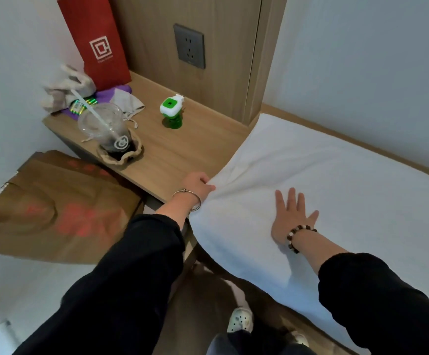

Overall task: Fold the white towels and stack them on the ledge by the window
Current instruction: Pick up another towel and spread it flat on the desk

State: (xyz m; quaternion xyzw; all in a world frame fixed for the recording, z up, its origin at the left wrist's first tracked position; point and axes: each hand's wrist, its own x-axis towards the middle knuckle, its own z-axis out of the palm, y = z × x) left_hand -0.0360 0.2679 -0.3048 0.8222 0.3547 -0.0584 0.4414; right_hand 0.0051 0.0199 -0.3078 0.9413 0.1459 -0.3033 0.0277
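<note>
A large white towel (323, 196) lies spread over a wood-edged ledge (387, 155) that runs along the pale wall. Its near edge hangs over the front, and its left side lies over the edge of the light wooden counter (182, 144) beside it. Below the counter a creased brown paper bag with red print (54, 206) lies on its side. A tall red paper bag with a white square logo (98, 42) stands at the back of the counter against the wood panel.

The right hand (291, 219), in a black sleeve and wearing a bead bracelet (300, 235), rests palm down on the towel with its fingers straight and spread. The left hand (198, 184), with a thin silver bangle (187, 198) at the wrist, pinches the towel's left edge, and folds run out from the grip.

On the counter, well apart from the towel, stand a clear plastic cup with a straw and dark drink (108, 131) and a small green and white plug-in device (172, 111). A grey wall socket (189, 46) sits in the panel above.
</note>
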